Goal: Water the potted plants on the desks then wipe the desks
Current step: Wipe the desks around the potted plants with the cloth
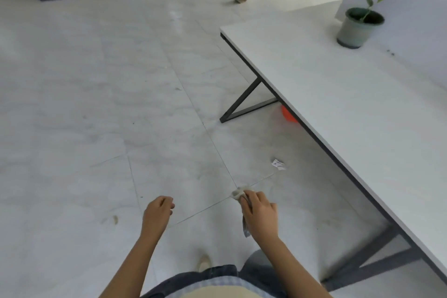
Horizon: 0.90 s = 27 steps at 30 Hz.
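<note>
Cloth (238,193) in R hand (260,210)

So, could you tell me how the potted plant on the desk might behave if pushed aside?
The pot looks squat and flat-based, so it would probably slide on the smooth desk rather than tip. Its thin seedling likely sways and bends easily.

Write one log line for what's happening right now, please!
right hand: grips cloth | left hand: empty, loosely curled | desk: neither hand touching | potted plant: upright at desk's far end
</note>
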### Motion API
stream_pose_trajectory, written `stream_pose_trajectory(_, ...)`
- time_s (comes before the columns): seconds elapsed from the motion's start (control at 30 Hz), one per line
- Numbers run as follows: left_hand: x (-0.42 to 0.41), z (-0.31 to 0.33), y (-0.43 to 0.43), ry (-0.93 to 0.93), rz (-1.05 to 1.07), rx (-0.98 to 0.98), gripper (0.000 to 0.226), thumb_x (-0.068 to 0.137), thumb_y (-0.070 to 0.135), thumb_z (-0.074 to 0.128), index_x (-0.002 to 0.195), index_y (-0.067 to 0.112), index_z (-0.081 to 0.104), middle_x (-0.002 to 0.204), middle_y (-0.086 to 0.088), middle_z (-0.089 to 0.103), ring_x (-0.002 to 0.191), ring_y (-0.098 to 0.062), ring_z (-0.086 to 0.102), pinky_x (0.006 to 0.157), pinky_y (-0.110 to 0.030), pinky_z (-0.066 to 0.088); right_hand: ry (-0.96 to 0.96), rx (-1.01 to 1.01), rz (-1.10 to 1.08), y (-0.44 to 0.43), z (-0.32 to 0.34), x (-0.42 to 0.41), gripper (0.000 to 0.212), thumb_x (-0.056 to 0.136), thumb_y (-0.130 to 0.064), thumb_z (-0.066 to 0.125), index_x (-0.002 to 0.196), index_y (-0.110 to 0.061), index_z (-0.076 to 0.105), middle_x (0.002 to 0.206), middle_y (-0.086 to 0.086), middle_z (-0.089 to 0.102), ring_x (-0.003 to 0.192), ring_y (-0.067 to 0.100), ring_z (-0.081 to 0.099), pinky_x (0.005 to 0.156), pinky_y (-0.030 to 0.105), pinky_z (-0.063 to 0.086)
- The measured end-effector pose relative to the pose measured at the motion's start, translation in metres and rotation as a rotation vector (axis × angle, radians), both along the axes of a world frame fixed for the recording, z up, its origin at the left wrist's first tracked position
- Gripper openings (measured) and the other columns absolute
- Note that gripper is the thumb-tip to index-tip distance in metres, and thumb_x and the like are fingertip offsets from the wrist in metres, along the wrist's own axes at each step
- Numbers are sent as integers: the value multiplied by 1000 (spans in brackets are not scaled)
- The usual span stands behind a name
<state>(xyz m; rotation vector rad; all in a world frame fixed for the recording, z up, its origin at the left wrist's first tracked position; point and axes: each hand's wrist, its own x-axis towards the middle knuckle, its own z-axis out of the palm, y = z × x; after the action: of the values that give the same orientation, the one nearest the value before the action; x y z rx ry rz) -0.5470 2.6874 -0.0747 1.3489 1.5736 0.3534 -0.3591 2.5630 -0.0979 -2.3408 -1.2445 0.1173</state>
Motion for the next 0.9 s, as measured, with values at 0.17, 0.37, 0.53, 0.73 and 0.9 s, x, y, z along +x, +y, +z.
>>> stream_pose_trajectory(0.17, 37, -14, 20, -12, -167, -141, 19, 95, 15, 44, 94, 4, 60, 93, -13, 63, 81, -24, 58, 62, -19, 40, -58, -52, -19, 39, -1, 28, 28, 80, -32, 41, 74, -22, 66, 67, -6, 68, 58, 14, 64, 53, 23, 35)
stream_pose_trajectory(0.37, 125, -13, 114, -25, -254, -63, 20, 94, 16, 44, 88, 7, 60, 89, -10, 64, 79, -21, 60, 63, -20, 42, 13, -88, -82, 121, 11, 114, 17, 82, -22, 51, 80, -17, 67, 72, 1, 69, 64, 22, 66, 54, 38, 50)
stream_pose_trajectory(0.53, 198, 3, 191, -85, -183, 19, 20, 94, 16, 45, 92, 4, 62, 90, -10, 64, 81, -22, 59, 63, -20, 40, -13, 68, -124, 198, 35, 190, 45, 85, -39, 30, 90, -14, 67, 84, 6, 68, 77, 28, 64, 68, 35, 36)
stream_pose_trajectory(0.73, 258, -13, 234, -82, -312, -92, 26, 94, 15, 45, 72, 21, 56, 79, -1, 62, 76, -21, 59, 66, -23, 45, 19, 25, -113, 249, 18, 229, 32, 83, -32, 37, 81, -18, 66, 75, 0, 67, 67, 24, 65, 59, 31, 37)
stream_pose_trajectory(0.9, 312, -26, 313, -34, -291, -145, 28, 92, 11, 47, 67, 12, 59, 76, -10, 64, 78, -29, 60, 77, -37, 47, -18, 51, -218, 302, 10, 281, 27, 83, -31, 40, 79, -22, 65, 72, -4, 69, 65, 16, 63, 58, 27, 35)
